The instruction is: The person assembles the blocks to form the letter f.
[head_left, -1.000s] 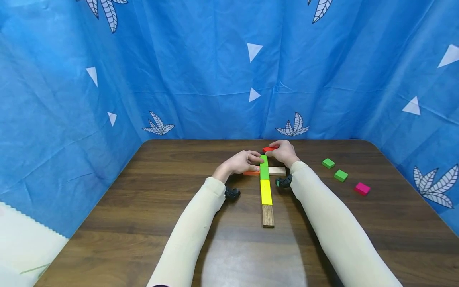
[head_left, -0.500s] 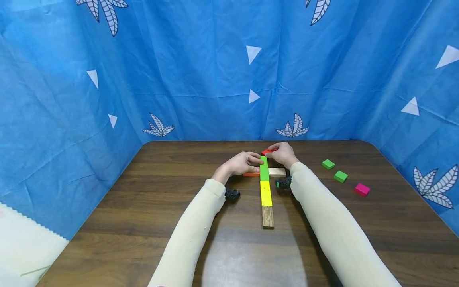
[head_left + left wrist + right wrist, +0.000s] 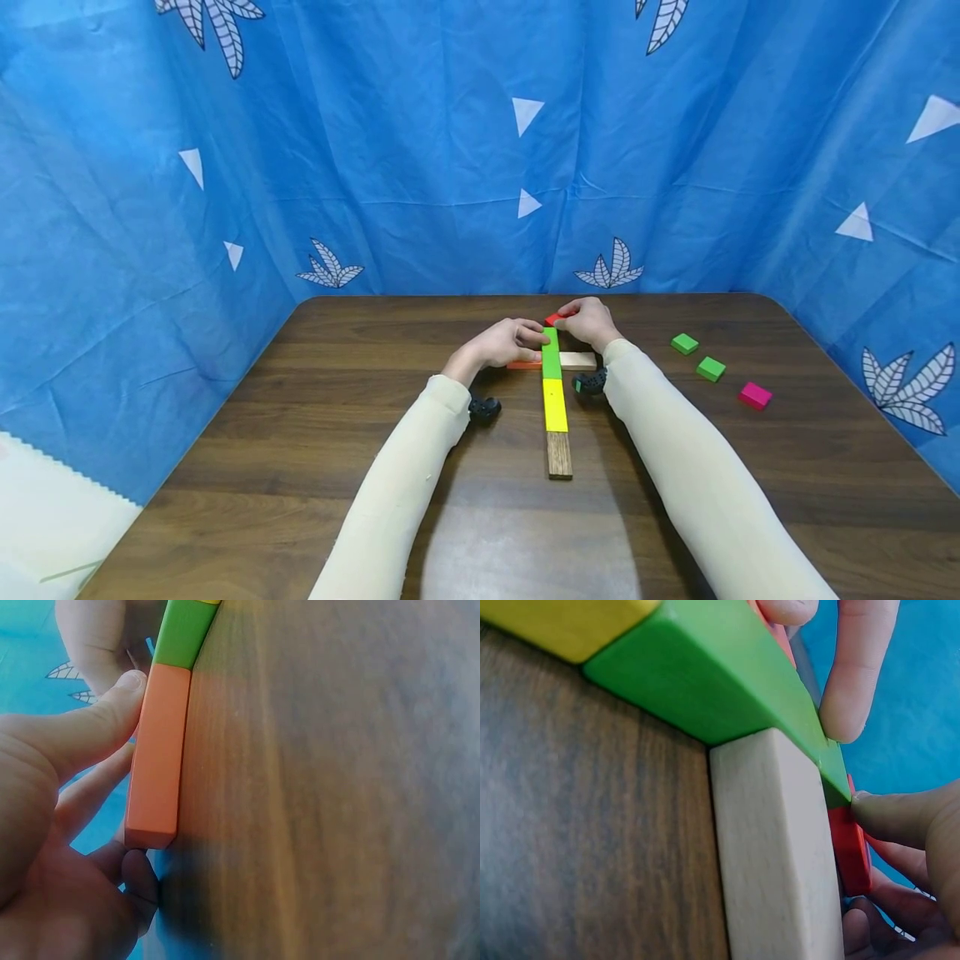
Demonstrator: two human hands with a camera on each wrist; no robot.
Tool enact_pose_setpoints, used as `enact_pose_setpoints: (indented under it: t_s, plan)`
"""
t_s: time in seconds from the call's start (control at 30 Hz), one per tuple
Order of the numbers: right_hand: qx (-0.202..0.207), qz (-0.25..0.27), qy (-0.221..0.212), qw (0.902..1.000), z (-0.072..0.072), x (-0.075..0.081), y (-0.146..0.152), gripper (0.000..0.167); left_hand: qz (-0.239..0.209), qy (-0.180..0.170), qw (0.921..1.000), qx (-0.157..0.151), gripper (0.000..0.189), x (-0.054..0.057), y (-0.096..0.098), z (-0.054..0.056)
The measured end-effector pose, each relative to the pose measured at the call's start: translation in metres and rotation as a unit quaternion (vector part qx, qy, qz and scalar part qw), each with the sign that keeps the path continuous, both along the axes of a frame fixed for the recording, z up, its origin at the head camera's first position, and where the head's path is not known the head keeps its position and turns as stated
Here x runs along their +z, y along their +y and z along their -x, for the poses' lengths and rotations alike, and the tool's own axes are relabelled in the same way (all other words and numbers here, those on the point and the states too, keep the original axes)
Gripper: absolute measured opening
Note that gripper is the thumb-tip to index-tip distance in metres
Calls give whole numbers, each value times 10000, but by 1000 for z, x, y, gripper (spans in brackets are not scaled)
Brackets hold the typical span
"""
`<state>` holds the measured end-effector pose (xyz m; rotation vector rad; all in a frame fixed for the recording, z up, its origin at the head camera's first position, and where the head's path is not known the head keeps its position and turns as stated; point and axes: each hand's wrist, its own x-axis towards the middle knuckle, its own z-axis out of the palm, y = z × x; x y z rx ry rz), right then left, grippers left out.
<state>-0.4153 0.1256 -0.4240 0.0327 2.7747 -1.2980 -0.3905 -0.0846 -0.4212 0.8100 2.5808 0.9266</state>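
My right hand (image 3: 592, 323) pinches a red block (image 3: 552, 319) at the far end of a row of blocks. In the right wrist view, the red block (image 3: 849, 851) meets the end of a green block (image 3: 705, 664), with my thumb at the joint. Nearer me the row runs on through green (image 3: 551, 365), yellow (image 3: 555, 406) and dark wood (image 3: 558, 456) blocks. An orange block (image 3: 159, 750) sticks out left and a pale wood block (image 3: 577, 361) right. My left hand (image 3: 506, 342) rests a fingertip on the green part and its thumb on the orange block.
Two loose green blocks (image 3: 710, 368) and a pink block (image 3: 755, 396) lie on the right of the wooden table (image 3: 337, 433). A blue patterned curtain (image 3: 450, 150) hangs behind the table and along its sides.
My right hand has brought the red block slightly nearer, toward the end of the green block. The left hand stays in place on the row, and the view has shifted a little.
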Motion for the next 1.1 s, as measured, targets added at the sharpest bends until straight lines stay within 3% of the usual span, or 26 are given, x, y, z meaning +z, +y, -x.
enact_pose_setpoints:
  t_s: [1.1]
  plan:
    - [-279,26,-31,9996,-3,4,-3,33,-112,-84,9999,55,44,0,-1,-1]
